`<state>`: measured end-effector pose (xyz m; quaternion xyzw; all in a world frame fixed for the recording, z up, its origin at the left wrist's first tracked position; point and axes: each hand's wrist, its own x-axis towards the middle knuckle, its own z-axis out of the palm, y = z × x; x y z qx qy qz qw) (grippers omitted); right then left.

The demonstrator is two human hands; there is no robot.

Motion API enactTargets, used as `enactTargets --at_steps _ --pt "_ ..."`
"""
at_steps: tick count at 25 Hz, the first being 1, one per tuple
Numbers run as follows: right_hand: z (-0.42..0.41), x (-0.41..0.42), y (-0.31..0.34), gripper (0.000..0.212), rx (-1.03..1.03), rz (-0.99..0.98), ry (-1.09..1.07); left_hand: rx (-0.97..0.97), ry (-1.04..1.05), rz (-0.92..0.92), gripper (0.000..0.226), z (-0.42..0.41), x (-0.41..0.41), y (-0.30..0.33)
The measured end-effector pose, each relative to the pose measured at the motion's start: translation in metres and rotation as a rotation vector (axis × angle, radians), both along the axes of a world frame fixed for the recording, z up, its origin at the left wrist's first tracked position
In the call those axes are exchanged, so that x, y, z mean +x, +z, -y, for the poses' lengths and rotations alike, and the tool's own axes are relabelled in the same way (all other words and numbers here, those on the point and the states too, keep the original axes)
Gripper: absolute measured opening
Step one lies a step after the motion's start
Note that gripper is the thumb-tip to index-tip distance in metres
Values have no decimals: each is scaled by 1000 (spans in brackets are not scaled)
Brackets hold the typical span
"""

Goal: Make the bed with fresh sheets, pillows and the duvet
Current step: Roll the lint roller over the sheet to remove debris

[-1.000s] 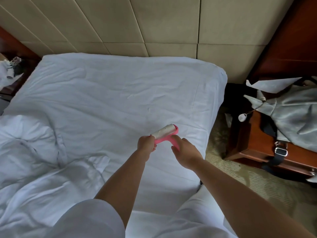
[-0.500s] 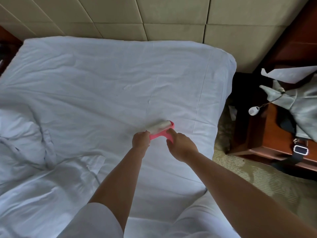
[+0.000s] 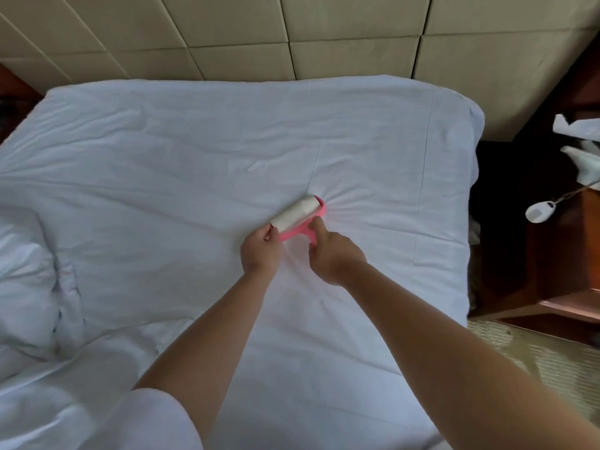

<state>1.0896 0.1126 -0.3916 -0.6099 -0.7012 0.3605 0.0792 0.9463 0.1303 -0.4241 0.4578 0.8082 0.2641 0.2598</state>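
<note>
The lint roller (image 3: pixel 300 217) — held above the fitted sheet (image 3: pixel 194 177) a second ago — now presses into it mid-bed, right hand (image 3: pixel 334 254) gripping the pink handle, left hand (image 3: pixel 261 251) apparently pinching the roll's end — cleaning precedes pillows and duvet.

lint roller (image 3: pixel 297 216): handle mostly hidden inside right hand (image 3: pixel 334 254) | left hand (image 3: pixel 261 251): fingertips curl out of sight at roller's near end | grey garment (image 3: pixel 584 157): cut by right edge | duvet (image 3: pixel 29 280): runs off left edge | right forearm: blurred at lower corner
</note>
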Motion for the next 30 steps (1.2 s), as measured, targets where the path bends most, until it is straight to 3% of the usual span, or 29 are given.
enactTargets --at_steps 9,14,18,19,21,24,27,30 --pt "35 0 0 54 81 90 -69 194 -210 -83 23 24 -15 -12" --pt "62 3 7 57 85 145 -95 251 -321 -242 21 30 -16 -16" --pt "41 -4 6 57 89 164 -104 379 -456 -493 29 19 -40 -33" --pt "32 -8 7 56 85 164 -104 357 -460 -557 33 15 -50 -38" --pt "13 -19 8 51 78 164 -95 138 -422 -648 39 8 -72 -44" --pt "-20 -33 9 48 93 184 -76 -132 -338 -651 52 -7 -88 -51" --pt "-57 -55 1 50 130 189 -56 -119 -276 -654 52 -29 -80 -60" --pt "-89 -72 -10 53 156 163 -58 17 -123 -636 53 -48 -81 -76"
